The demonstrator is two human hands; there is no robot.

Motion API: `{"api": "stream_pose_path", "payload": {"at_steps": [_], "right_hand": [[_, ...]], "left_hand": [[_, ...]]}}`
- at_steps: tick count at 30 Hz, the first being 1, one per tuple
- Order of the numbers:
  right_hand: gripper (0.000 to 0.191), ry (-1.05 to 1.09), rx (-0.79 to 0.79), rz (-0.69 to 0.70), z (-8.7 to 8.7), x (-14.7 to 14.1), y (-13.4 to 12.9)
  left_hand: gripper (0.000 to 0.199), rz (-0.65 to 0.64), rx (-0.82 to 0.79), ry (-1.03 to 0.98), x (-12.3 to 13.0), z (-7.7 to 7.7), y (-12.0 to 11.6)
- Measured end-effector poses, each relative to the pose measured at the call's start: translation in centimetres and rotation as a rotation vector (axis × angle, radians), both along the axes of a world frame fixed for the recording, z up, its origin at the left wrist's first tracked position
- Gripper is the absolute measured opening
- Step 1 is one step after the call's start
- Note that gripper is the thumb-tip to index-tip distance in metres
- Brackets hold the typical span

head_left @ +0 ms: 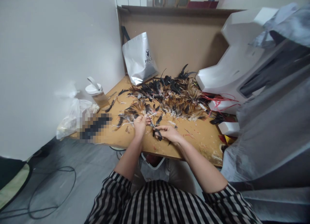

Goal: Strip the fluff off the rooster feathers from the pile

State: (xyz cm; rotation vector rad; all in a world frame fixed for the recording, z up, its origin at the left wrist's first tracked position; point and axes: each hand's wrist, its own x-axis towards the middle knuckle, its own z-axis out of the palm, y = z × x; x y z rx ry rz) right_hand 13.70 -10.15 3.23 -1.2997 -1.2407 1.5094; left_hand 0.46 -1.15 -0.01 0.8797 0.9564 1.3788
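Near the front of the wooden table, my left hand (140,124) is closed in a pinch at the base of a bunch of brown and black feathers (137,108). Thin white string (124,124) shows beside its fingers. My right hand (169,133) is closed around the black handles of a pair of scissors (158,134). Their blades point up and left toward my left fingertips. Whether the blades touch anything is too small to tell. Behind both hands lies a wide heap of brown and black feathers (182,108).
A silver bag (139,60) leans against the back board. Left are a lidded drink cup (97,94), a plastic bag (75,115) and a blurred dark object (95,128). Red strings (224,100) lie by a white machine-like form (218,72) at right. Grey cloth (266,130) hangs there.
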Motion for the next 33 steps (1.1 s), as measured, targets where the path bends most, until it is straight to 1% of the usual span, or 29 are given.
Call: {"api": "stream_pose_path", "payload": {"at_steps": [3,5,7,9,12,15,17,20,24,26,29,33], "right_hand": [[0.043,0.33,-0.125,0.06,-0.5,-0.4,-0.6],[0.041,0.507,-0.181,0.083,-1.0,-0.8,-1.0],[0.039,0.63,-0.204,0.085,-1.4,-1.2,-1.2],[0.037,0.698,-0.204,0.085,-1.6,-1.5,-1.2],[0.035,0.715,-0.173,0.079,-1.5,-1.9,-1.2],[0.036,0.67,-0.141,0.043,-1.4,-2.4,-1.2],[0.038,0.636,-0.136,0.006,-1.5,-2.8,-1.1],[0.039,0.613,-0.145,-0.026,-1.6,-3.5,-1.0],[0.042,0.647,-0.149,0.011,-1.3,-4.5,-0.9],[0.041,0.681,-0.135,-0.007,-1.1,-4.9,-0.9],[0.039,0.707,-0.102,-0.084,-1.1,-5.6,-1.0],[0.036,0.689,-0.049,-0.167,-1.3,-6.1,-0.8]], "left_hand": [[0.029,-0.09,-0.011,-0.147,-0.3,0.2,-0.2],[0.03,-0.163,-0.001,-0.21,-0.4,0.4,-0.3],[0.031,-0.199,-0.002,-0.206,-0.5,0.6,-0.4],[0.033,-0.198,-0.002,-0.17,-0.5,0.6,-0.5],[0.032,-0.142,0.025,-0.127,-0.2,0.5,-0.4],[0.034,-0.068,0.063,-0.051,0.0,0.2,-0.2],[0.036,-0.044,0.07,0.009,0.0,0.1,-0.2],[0.037,-0.016,0.061,0.062,-0.1,0.5,-0.4],[0.036,0.043,0.057,0.107,-0.4,1.4,-0.9],[0.035,0.077,0.05,0.11,-0.4,1.6,-1.0],[0.034,0.1,0.039,0.104,-0.4,1.4,-0.9],[0.033,0.063,0.048,0.135,-0.3,1.1,-0.9]]}}
